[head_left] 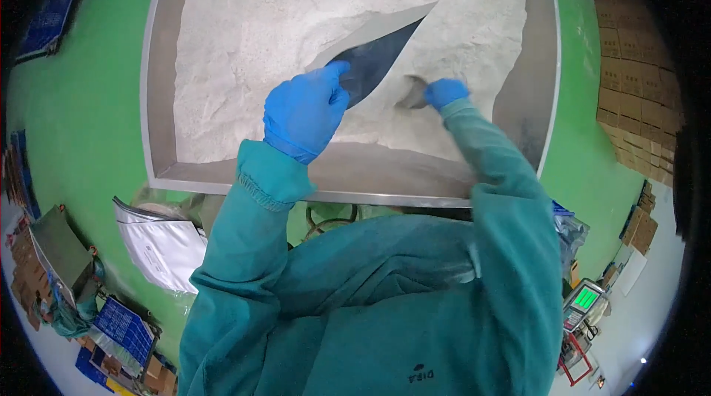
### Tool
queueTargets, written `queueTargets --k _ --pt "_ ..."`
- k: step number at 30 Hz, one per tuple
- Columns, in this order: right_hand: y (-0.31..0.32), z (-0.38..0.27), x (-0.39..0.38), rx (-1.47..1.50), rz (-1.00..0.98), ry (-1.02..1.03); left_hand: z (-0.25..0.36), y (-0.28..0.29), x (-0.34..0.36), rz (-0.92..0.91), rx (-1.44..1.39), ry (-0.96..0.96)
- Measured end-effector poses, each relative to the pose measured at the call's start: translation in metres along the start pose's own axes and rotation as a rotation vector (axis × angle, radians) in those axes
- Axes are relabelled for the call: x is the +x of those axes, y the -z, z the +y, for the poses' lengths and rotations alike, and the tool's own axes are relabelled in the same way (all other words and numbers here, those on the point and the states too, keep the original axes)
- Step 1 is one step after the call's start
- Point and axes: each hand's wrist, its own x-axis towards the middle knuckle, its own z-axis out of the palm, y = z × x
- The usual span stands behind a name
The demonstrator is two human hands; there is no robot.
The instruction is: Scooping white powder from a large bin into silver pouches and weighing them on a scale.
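Observation:
My left hand point(304, 111), in a blue glove, pinches the near end of a pouch point(374, 62). The pouch is held over the powder, its mouth spread apart so that the dark lining shows. To its right, my right hand point(446, 92), gloved in blue too, is closed on a small metal scoop point(415, 92). Motion blurs this hand and the scoop, which is low over or in the powder; I cannot tell which. Off-white powder point(252, 33) fills much of a wide metal tub point(341, 170) in front of me.
Silvery-white bags point(163, 248) stand left of me, below the tub's near edge. A scale with a lit green display point(585, 298) is at the lower right. Stacked cardboard boxes point(629, 62) line the right side. A blue crate point(124, 328) sits at the lower left on the green floor.

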Motion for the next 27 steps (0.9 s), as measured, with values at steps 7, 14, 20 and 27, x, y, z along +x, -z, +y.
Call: queueTargets --k 7,14,20,27 --pt "0.018 0.008 -0.046 0.140 0.052 -0.014 -0.003 -0.004 -0.003 -0.050 0.047 0.067" --pt "0.061 0.060 -0.119 0.071 0.191 -0.182 -0.006 -0.008 -0.005 -0.077 0.105 0.054" --pt "0.076 0.079 -0.171 0.206 0.252 -0.344 0.021 0.007 -0.031 0.015 0.176 0.021" --pt "0.041 0.111 -0.206 0.670 0.332 -0.343 0.061 0.035 -0.066 0.089 0.206 -0.069"
